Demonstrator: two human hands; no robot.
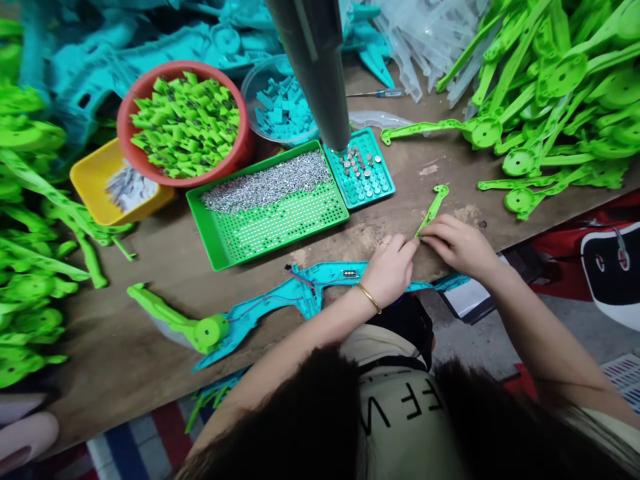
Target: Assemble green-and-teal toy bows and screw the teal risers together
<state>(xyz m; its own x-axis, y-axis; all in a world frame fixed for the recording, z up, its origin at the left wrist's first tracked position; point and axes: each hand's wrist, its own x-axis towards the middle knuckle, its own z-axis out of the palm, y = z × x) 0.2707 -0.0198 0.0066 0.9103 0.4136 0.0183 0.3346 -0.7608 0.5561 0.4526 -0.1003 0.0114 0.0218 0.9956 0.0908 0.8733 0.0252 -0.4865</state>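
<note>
Fingers of your L hand [393, 267] & R hand [457, 245] pinch tight on the slim green arm [431, 212], beyond the R half of the blue wired shell [311, 303]. Step's prob. aligning arm's hidden end; next needs steady L, fine R.

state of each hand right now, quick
Left hand: fingers curled at the green part's near end; grip unclear.
Right hand: closed, pinching that part.

You face one red bowl [125, 123], one yellow bin [93, 180], one clear tub [249, 95], one green basket [280, 230], one teal tray [367, 139] — five in all. You hold one green lever [431, 212].
</note>
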